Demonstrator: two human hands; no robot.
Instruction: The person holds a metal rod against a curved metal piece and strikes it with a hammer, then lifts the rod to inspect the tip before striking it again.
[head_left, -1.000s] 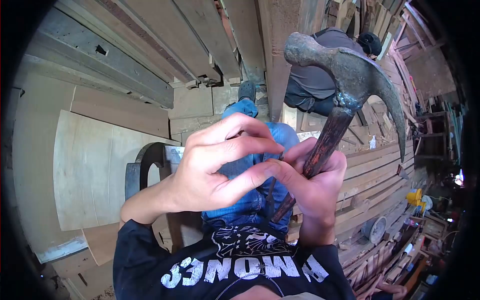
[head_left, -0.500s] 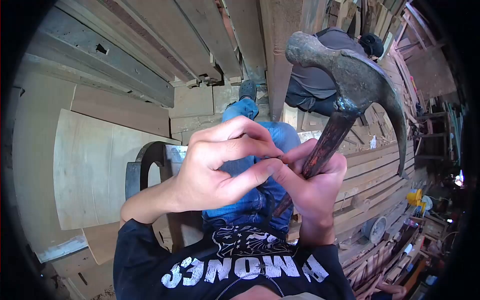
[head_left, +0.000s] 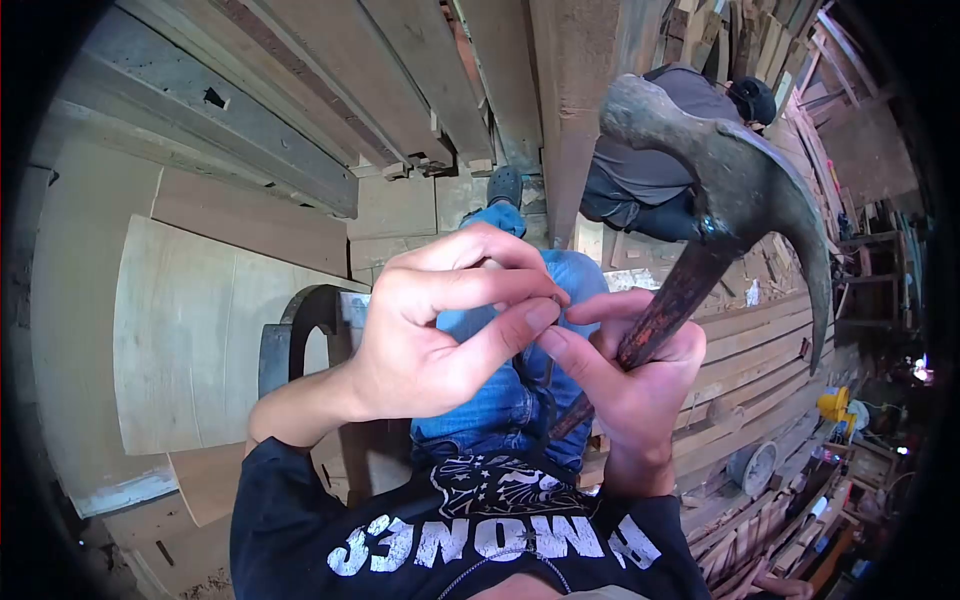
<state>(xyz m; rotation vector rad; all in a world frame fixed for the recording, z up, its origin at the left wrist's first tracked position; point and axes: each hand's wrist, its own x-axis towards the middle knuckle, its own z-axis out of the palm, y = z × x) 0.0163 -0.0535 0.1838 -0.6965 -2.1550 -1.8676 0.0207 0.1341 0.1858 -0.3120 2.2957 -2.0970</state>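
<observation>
A claw hammer (head_left: pixel 738 180) with a worn metal head and a dark, reddish wooden handle rises on the right of the head view. My right hand (head_left: pixel 640 395) is closed around its handle, thumb and forefinger reaching toward my other hand. My left hand (head_left: pixel 430 330) is pinched, thumb against fingertips. A tiny dark bit shows at the pinch, too small to name. Both sets of fingertips nearly meet above my jeans (head_left: pixel 510 390).
A person (head_left: pixel 660 150) in grey sits or crouches behind the hammer head. Stacked boards (head_left: pixel 755 350) lie to the right, and long planks (head_left: pixel 270 110) fill the upper left. A pale curved wooden panel (head_left: pixel 190 340) and a dark arched piece (head_left: pixel 305 325) are at left.
The hammer and right hand have shifted slightly right in view, with the hammer head a little lower. My right fingertips have parted slightly from the left hand's pinch.
</observation>
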